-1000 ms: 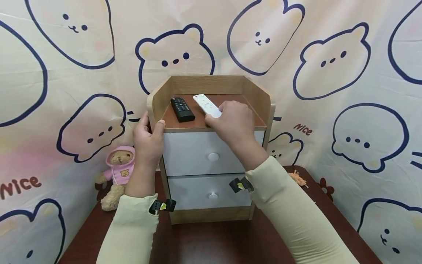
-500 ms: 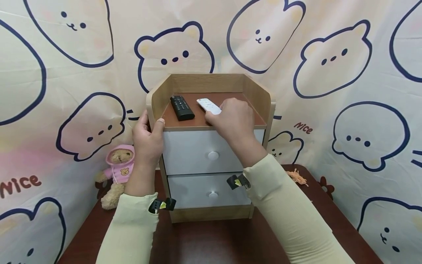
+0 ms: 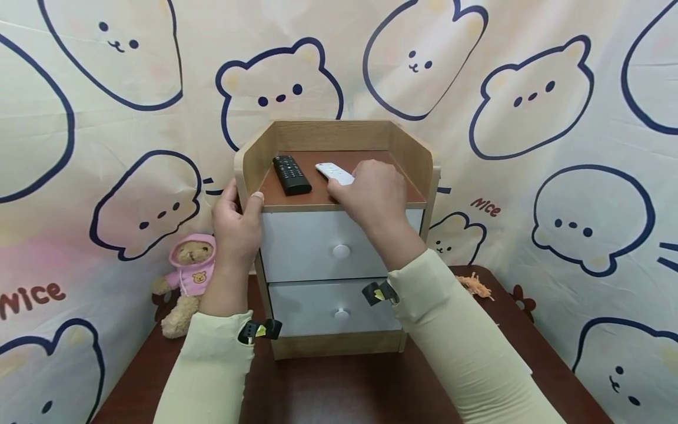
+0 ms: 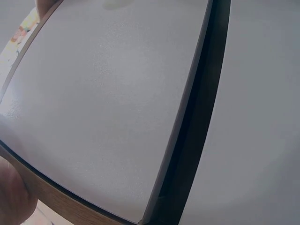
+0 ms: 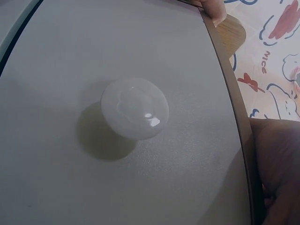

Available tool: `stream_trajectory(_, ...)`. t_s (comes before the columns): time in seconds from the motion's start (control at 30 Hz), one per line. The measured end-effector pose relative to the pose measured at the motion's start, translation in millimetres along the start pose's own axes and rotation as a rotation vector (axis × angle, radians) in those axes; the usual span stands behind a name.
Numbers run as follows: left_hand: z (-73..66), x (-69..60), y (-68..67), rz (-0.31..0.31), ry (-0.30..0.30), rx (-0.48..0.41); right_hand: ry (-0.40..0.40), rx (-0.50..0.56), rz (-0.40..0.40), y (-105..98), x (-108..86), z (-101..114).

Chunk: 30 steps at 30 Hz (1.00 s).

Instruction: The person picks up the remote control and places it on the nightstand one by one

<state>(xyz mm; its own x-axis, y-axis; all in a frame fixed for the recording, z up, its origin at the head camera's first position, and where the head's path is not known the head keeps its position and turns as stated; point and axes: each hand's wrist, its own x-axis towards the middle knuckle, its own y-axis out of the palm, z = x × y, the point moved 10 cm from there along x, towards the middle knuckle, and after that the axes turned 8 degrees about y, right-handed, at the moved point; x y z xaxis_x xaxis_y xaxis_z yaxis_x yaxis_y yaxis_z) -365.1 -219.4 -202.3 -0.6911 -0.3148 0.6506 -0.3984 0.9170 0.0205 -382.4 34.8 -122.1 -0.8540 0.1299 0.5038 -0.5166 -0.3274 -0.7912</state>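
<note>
Fingers curled, my right hand [image 3: 375, 194] pinches the white remote [image 3: 335, 173] — slim, jutting beyond them, I see — left hand [image 3: 236, 232] grips the cabinet [image 3: 331, 136].

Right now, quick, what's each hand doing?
Left hand: gripping the cabinet side panel.
Right hand: closed, holding the white remote.

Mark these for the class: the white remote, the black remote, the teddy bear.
White remote [image 3: 335, 173]: head view, its uncovered upper face.
Black remote [image 3: 292, 175]: head view, middle of its button side.
Teddy bear [image 3: 192, 284]: head view, front of its pink hoodie.
</note>
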Motion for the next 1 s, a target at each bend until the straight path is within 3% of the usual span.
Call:
stream_trajectory(0.4,0.5,0.0,0.1,-0.002,0.0,0.008,-0.011,0.022,-0.005,-1.4,-8.1,-1.4)
stream_trajectory(0.5,-0.4,-0.2,0.2,-0.003,0.002,0.005,-0.059,0.118,-0.048,-7.2,-26.6,-3.8)
stream_trajectory(0.63,-0.6,-0.1,-1.3,-0.01,0.003,0.007,-0.234,0.345,-0.231,-20.2,-66.0,-12.1)
stream_trajectory(0.73,-0.3,0.3,-1.8,-0.013,0.003,0.007,-0.351,0.509,-0.375,-24.5,-97.3,-32.7)
stream_trajectory(0.8,-0.1,0.8,-1.6,-0.011,0.007,0.004,-0.368,0.578,-0.415,-21.2,-112.4,-53.9)
stream_trajectory(0.9,0.6,1.2,-1.5,-0.011,0.011,-0.003,-0.322,0.622,-0.397,-6.0,-127.3,-93.3)
stream_trajectory(1.0,1.3,1.9,-2.0,-0.013,0.012,-0.011,-0.227,0.594,-0.346,17.9,-136.6,-139.0)
